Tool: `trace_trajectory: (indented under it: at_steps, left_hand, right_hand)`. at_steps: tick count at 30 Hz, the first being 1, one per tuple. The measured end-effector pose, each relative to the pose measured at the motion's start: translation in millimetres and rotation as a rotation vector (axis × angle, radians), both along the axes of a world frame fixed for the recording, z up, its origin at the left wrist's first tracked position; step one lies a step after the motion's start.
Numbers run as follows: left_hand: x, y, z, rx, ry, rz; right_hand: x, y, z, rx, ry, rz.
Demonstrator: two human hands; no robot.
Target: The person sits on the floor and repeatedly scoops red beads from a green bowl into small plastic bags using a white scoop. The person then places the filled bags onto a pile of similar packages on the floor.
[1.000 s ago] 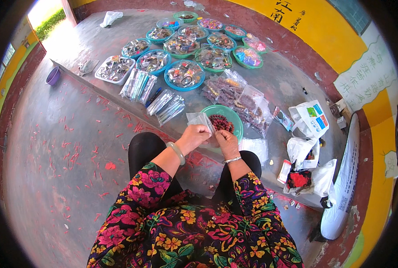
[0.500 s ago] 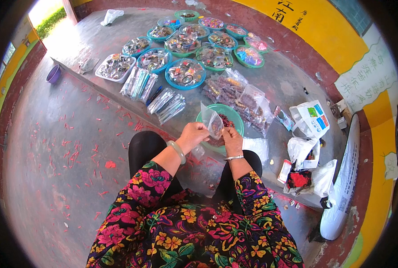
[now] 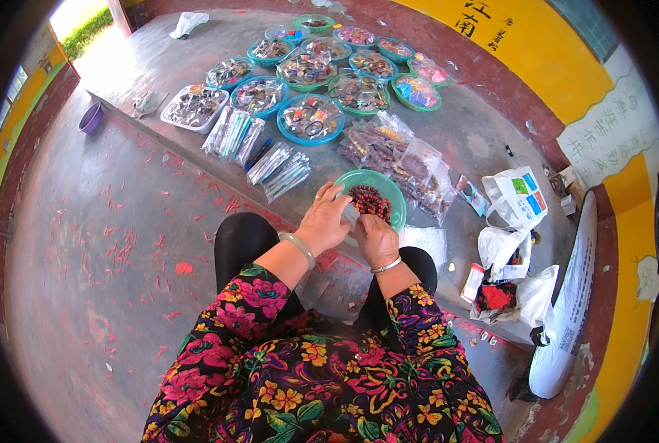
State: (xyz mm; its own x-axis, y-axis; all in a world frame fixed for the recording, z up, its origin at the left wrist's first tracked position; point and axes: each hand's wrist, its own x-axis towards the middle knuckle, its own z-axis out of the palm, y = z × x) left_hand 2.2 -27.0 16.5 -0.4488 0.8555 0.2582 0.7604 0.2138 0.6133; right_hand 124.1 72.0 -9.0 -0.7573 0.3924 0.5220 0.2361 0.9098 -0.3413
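Observation:
My left hand (image 3: 325, 221) and my right hand (image 3: 378, 242) are close together over the near side of a green plastic bowl (image 3: 398, 198). Between them is a small clear plastic bag (image 3: 350, 216), gripped by the closed fingers of both hands and mostly covered by them. Dark red beads (image 3: 369, 201) lie heaped in the bowl, just beyond my fingertips. Whether anything is inside the bag cannot be made out. Just right of the bowl lies a stack of flat clear bags (image 3: 427, 242).
Past the bowl are bagged bead strings (image 3: 400, 159) and bundles of wrapped pens (image 3: 279, 171). Several basins of small packaged goods (image 3: 311, 119) stand farther back. White shopping bags (image 3: 516, 198) sit at right. A purple bucket (image 3: 91, 118) stands far left; red scraps litter the floor.
The plastic bag was held upright and spread; now it is lowered and gathered between my hands. My left hand has turned and moved over the bowl's edge, and more beads show.

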Motion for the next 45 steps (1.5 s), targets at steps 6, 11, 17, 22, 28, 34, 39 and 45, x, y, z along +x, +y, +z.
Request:
trace_trajectory:
  at_steps: [6,11,17,22,28,34,39,45]
  left_hand:
    - [-5.8,-4.5,-9.1,-0.154,0.031,-0.017]
    - [-6.2,-3.2,-12.7,-0.339,-0.009,-0.063]
    - [-6.9,-3.5,-21.1,-0.083,-0.118,-0.045]
    - [-8.0,0.0,-34.0,0.015,-0.149,-0.002]
    - [-21.5,-0.7,-8.8,0.065,-0.24,0.238]
    - [-32.3,7.5,-3.9,0.179,-0.383,0.382]
    - [-34.9,5.6,-4.6,0.18,-0.405,0.39]
    - [-37.5,-1.3,0.7,0.127,-0.433,0.359]
  right_hand:
    - [2.3,-2.8,9.1,0.157,-0.033,0.242]
    - [5.8,-3.4,13.5,0.036,-0.014,0.185]
    - [8.7,15.9,-1.5,-0.382,-0.082,-0.15]
    - [5.2,24.3,-14.0,-0.547,-0.07,-0.121]
    - [-4.4,78.2,-13.7,-1.093,0.133,-0.081]
    - [-14.2,130.1,-66.4,-0.617,-0.311,-0.271]
    - [-41.5,87.6,-97.1,-0.318,-0.743,-0.211]
    - [-49.7,59.8,-98.2,-0.341,-0.915,-0.427]
